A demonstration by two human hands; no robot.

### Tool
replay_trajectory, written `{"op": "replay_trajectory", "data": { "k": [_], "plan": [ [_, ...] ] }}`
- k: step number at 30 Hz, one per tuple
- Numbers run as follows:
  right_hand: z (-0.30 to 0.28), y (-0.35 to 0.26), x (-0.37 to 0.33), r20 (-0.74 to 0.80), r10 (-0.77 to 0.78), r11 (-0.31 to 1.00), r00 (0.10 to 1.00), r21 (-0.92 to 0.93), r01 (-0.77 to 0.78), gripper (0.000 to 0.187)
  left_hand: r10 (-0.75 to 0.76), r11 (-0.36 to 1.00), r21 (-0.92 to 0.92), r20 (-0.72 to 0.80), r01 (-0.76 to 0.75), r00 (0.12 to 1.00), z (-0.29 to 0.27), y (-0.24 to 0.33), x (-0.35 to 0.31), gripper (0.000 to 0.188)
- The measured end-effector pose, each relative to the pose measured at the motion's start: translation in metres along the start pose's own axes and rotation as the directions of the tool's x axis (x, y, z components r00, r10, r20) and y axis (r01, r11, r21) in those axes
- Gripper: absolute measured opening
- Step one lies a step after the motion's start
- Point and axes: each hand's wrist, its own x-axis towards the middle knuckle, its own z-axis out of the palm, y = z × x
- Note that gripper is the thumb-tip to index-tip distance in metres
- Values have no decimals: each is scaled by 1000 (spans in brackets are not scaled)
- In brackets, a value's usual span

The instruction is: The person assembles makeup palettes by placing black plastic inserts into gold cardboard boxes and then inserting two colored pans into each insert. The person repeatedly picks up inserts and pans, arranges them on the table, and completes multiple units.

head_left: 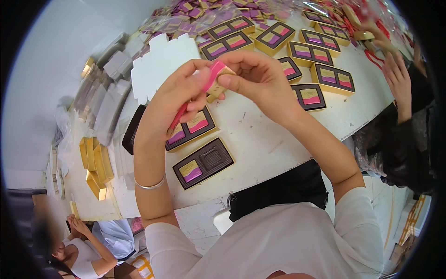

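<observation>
A small pink-and-gold wrapped packet (217,78) is held up over the table between both hands. My left hand (179,95) is closed on its left side, and a red-pink piece (178,117) also shows at the palm. My right hand (260,79) pinches the packet's right side with thumb and fingers. Below them lies a gold-edged box with a dark two-well tray (215,159); one purple-and-gold packet (191,171) fills its left well, and its right well is bare. Just behind it, a similar box (204,132) holds a purple and a pink packet, partly covered by my left hand.
Several filled boxes (310,53) stand at the back right. Beyond them is a heap of loose purple-and-gold packets (190,18). White card sheets (158,58), clear plastic trays (111,111) and gold box sleeves (95,160) lie left. Another person's hands (397,76) are at the right.
</observation>
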Motion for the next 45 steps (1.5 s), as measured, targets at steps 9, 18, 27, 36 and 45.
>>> {"op": "replay_trajectory", "data": {
  "k": [9, 18, 27, 36, 45],
  "plan": [
    [0, 1, 0, -51, 70, 997, 996, 19, -69, 19, -26, 871, 491, 38, 3, 999, -17, 7, -6, 26],
    [39, 15, -40, 571, 225, 767, 790, -604, 218, 14, 277, 960, 104, -275, -258, 921, -42, 32, -29, 37],
    [36, 21, -56, 588, 41, 638, 808, -638, 432, 12, 267, 964, 77, -310, -256, 913, -34, 40, -35, 38],
    [45, 25, -65, 479, 195, 539, 856, -781, 315, 16, 315, 948, 54, -332, -315, 889, -36, 41, -35, 37],
    [60, 43, -62, 675, 40, 327, 737, -706, 629, 72, 275, 960, 48, -334, -275, 901, -57, 22, -27, 28]
  ]
}}
